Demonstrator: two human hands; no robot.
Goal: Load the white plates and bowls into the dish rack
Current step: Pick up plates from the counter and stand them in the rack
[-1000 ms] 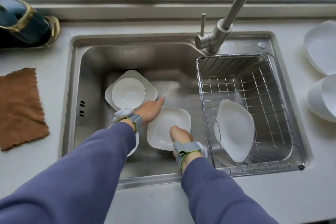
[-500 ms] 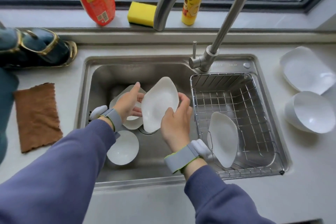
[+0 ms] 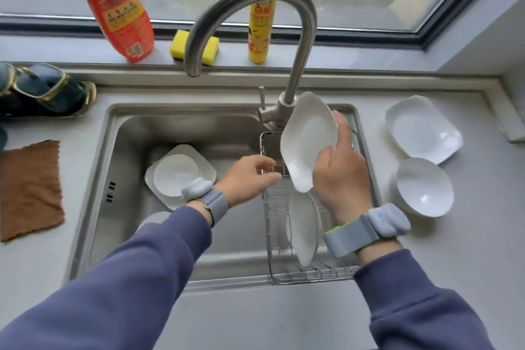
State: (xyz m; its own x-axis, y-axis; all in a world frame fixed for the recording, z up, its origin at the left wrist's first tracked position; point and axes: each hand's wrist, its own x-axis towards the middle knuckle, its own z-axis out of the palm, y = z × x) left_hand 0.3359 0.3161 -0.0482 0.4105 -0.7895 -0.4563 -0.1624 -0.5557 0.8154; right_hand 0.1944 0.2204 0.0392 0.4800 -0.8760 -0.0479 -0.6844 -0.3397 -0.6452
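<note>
Kitchen window sill w/ bottles behind; steel sink (image 3: pixel 136 133) below, wire dish rack (image 3: pixel 312 273) in its right half, one plate already upright in it. Step: second plate going in. Right hand (image 3: pixel 338 176) clamps a tilted white plate (image 3: pixel 308 139) above the rack. Left hand (image 3: pixel 250 179) loosely curled, empty, beside the plate's lower edge. Next, probably: lower it edge-first into a slot.

I see a white plate (image 3: pixel 308 140) held tilted on edge above the wire dish rack (image 3: pixel 312 270), where another plate (image 3: pixel 304 229) already stands upright. A bowl (image 3: pixel 176 179) sits on a plate (image 3: pixel 207 169) in the sink; a plate (image 3: pixel 423 129) and a bowl (image 3: pixel 423 187) wait on the counter (image 3: pixel 454 250).
</note>
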